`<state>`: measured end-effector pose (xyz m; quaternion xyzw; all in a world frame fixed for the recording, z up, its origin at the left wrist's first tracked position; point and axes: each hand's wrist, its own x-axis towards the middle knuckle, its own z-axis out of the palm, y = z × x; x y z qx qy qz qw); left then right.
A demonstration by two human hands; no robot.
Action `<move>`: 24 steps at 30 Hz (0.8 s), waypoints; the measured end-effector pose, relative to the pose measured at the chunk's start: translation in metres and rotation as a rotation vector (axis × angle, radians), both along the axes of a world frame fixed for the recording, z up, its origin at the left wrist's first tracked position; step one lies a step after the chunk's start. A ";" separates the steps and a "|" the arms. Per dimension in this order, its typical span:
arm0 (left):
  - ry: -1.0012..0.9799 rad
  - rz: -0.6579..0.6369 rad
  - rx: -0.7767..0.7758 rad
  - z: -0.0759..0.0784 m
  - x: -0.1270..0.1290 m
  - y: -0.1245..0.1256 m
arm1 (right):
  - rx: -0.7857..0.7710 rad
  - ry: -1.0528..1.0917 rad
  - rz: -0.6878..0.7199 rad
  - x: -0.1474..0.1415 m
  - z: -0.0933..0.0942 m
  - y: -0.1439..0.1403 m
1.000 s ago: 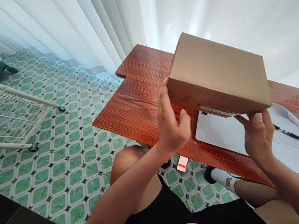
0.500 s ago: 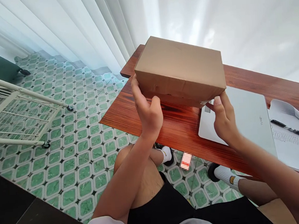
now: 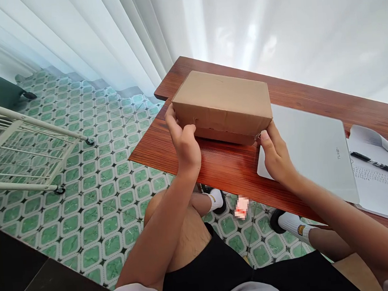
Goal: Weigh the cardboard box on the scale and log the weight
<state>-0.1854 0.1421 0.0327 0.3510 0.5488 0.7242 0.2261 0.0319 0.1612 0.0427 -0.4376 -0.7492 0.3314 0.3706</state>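
Observation:
A closed brown cardboard box (image 3: 225,96) is between my two hands, low over the left part of the dark red wooden table (image 3: 222,165). My left hand (image 3: 184,139) grips its left end, with the thumb against the near side. At the right end my right hand (image 3: 274,151) holds the near corner, thumb toward me and fingers partly hidden behind the box. Whether the underside rests fully on the wood I cannot tell. Just right of the box lies a closed silver laptop (image 3: 314,150), partly under my right hand.
A notebook (image 3: 378,177) with handwriting lies right of the laptop, a black pen (image 3: 376,163) on it. White curtains (image 3: 272,33) hang behind the table. A white wire cart (image 3: 31,148) on wheels stands left on the green tiled floor (image 3: 106,178).
Both hands have lowered the box toward the tabletop and shifted it slightly left. More of the laptop shows now.

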 end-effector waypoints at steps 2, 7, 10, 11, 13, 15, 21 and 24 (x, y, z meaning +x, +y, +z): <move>-0.091 0.014 0.001 0.002 0.003 0.001 | -0.006 0.000 0.012 0.000 0.000 -0.002; -0.179 0.154 -0.074 0.003 0.008 0.005 | -0.013 0.095 0.093 -0.001 -0.004 -0.007; -0.167 0.199 -0.132 0.001 0.007 0.007 | -0.040 0.098 0.098 0.000 -0.007 -0.009; -0.164 0.202 -0.141 0.000 0.006 0.007 | -0.052 0.095 0.102 0.001 -0.007 -0.010; -0.141 0.196 -0.133 -0.002 0.005 0.008 | -0.078 0.095 0.117 0.003 -0.008 -0.010; -0.062 0.212 -0.084 -0.002 0.003 0.009 | -0.102 0.093 0.136 0.006 -0.008 -0.010; 0.484 0.448 0.171 0.012 0.012 0.004 | -0.097 0.020 0.145 0.030 -0.010 -0.013; 0.620 0.441 0.204 0.010 0.022 -0.001 | -0.002 0.012 0.109 0.051 -0.004 -0.017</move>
